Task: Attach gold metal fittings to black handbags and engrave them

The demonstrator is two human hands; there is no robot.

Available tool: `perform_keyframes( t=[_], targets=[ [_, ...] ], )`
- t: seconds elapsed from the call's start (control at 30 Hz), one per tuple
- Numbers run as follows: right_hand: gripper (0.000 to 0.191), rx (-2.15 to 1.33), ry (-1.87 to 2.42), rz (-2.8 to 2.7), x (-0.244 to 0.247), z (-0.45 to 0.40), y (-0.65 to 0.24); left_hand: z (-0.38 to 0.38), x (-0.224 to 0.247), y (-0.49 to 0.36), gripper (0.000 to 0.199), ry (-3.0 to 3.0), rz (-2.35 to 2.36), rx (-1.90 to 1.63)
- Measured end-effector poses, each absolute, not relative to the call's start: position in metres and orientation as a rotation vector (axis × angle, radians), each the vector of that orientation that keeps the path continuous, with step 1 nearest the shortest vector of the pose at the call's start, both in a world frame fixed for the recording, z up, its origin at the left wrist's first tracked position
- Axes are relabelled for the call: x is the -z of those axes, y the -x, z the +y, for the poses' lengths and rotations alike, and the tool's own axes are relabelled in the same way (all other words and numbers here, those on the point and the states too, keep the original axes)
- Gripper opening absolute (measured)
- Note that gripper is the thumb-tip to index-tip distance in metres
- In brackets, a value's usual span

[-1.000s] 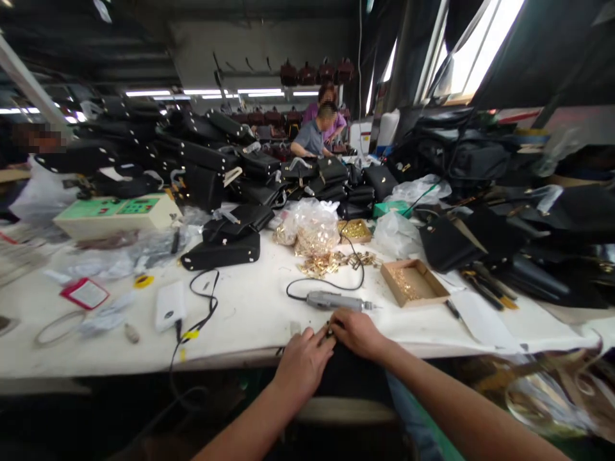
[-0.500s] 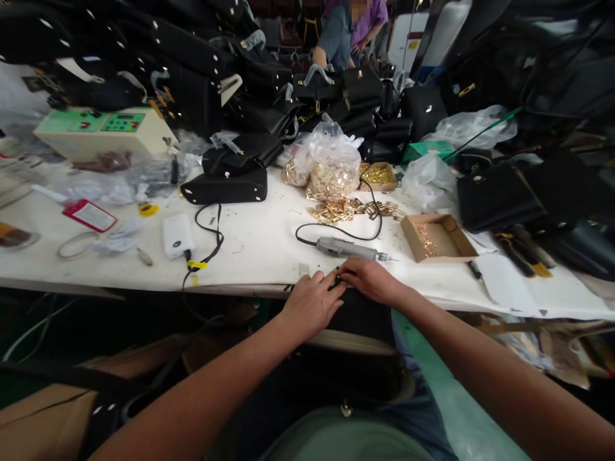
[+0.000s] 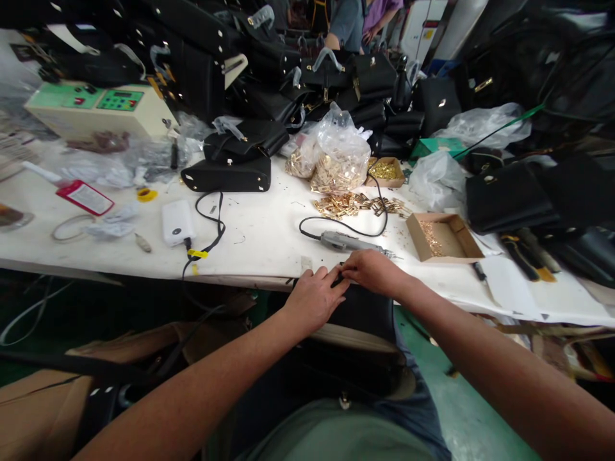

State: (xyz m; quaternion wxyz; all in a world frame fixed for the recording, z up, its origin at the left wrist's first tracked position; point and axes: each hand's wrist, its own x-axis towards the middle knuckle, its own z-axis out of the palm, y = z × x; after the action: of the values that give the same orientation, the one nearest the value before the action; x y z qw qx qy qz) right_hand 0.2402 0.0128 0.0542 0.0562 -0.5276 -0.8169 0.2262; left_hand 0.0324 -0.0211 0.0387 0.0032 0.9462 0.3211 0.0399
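A black handbag (image 3: 364, 314) with a beige edge rests on my lap against the table's front edge. My left hand (image 3: 313, 298) lies across its upper flap, with the fingers bent and pressed on the flap's edge. Beside it, my right hand (image 3: 371, 270) is closed in a pinch, its fingertips meeting those of the left at a small dark part that the fingers mostly hide. Just behind the hands lies a grey electric screwdriver (image 3: 350, 242), its bit pointing right and its cord curling back. Neither hand touches it.
Gold metal fittings (image 3: 339, 205) lie loose behind the screwdriver, near filled plastic bags (image 3: 341, 160). An open cardboard box (image 3: 451, 240) holds small gold pieces. To the left are a white power bank (image 3: 177, 223) and a control box (image 3: 110, 112). Black handbags (image 3: 230, 173) crowd the back; a person (image 3: 348, 25) is beyond.
My view has tilted and shifted slightly, so the table things appear a little displaced. Both hands stay at the bag's upper edge with nearly the same grip.
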Motion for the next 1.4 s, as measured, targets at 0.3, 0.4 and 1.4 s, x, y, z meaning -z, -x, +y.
perform_keyframes(
  t=[0.3, 0.4, 1.4],
  targets=[
    [0.027, -0.292, 1.748, -2.7, -0.059, 0.008, -0.225, -0.022, -0.039, -0.033, 0.041, -2.961, 1.016, -0.134],
    [0.024, -0.278, 1.712, -2.647, -0.056, 0.006, -0.229, -0.023, -0.04, -0.033, 0.04, -2.962, 1.021, -0.135],
    [0.017, -0.7, 2.03, -2.321, -0.087, -0.072, -0.328, -0.021, -0.037, -0.031, 0.04, -2.969, 1.003, -0.155]
  ],
)
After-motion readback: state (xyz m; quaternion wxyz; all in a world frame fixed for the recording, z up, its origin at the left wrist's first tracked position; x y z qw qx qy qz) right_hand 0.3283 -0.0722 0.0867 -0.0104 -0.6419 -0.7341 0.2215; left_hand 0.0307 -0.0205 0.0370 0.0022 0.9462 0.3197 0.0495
